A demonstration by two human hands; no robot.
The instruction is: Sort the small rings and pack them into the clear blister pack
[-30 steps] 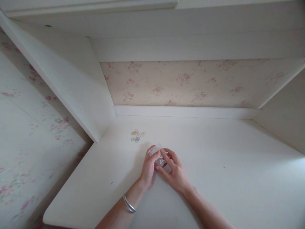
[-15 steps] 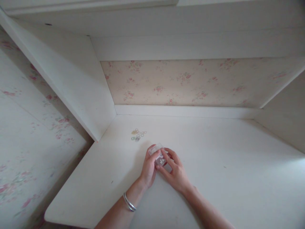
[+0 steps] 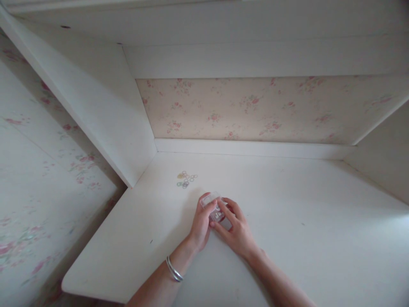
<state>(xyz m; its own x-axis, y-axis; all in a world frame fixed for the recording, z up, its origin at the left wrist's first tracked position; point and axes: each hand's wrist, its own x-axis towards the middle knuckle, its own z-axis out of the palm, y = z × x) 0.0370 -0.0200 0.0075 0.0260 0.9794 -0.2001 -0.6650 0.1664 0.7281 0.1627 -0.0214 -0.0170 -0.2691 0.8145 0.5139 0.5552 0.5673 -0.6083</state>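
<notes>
A small clear plastic box (image 3: 217, 215) with white markings on its face is held between my two hands, just above the white desk. My left hand (image 3: 199, 227) wraps its left side, thumb lying across the top. From the right, my right hand (image 3: 239, 230) grips the same box, its index finger on the upper face and its thumb at the lower edge. Fingers cover part of the box, and its contents cannot be made out. Beyond my left hand, several small thin loops (image 3: 180, 175), yellowish, green and grey, lie loosely grouped on the desk.
The white desktop (image 3: 271, 192) runs back to a low ledge (image 3: 255, 148) and a floral-papered wall (image 3: 230, 106). A white side panel (image 3: 105, 98) rises at the left, with a shelf (image 3: 223, 25) overhead. A small dark speck (image 3: 151, 241) lies left of my forearm.
The camera view has shifted slightly. Both hands keep nearly the same hold on the box, and the loops stay in place.
</notes>
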